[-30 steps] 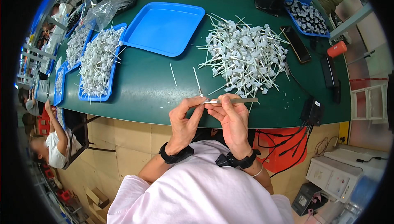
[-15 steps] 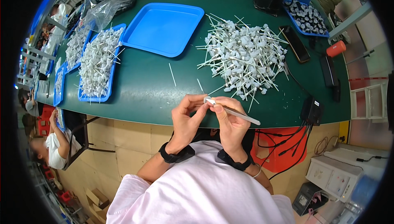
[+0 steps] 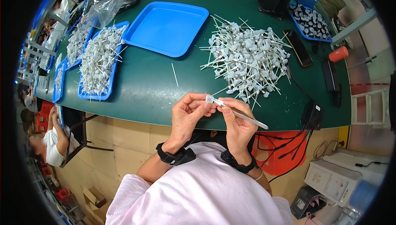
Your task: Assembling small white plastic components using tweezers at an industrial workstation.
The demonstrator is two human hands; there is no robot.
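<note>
Near the table's front edge, my left hand (image 3: 186, 115) is closed, pinching a small translucent white plastic part (image 3: 209, 99) between thumb and fingers. My right hand (image 3: 239, 120) is closed around metal tweezers (image 3: 248, 118), their flat end pointing right. The tweezers' tips are beside the white part, with a thin white piece there too small to make out. Beyond my hands lies a large pile of white plastic parts with thin sticks (image 3: 251, 56). A single white stick (image 3: 175, 75) lies to the left of the pile.
An empty blue tray (image 3: 167, 29) stands beyond my left hand. Blue trays of white parts (image 3: 99, 64) are at the left. A phone (image 3: 298, 47), a tray of dark and clear parts (image 3: 311, 22) and a black box with cables (image 3: 312, 114) are at the right. Another person (image 3: 55, 142) sits at far left.
The white part in my left hand has turned and shows more of its face. The tweezers have shifted slightly right and down. A short stick beyond my hands is no longer seen.
</note>
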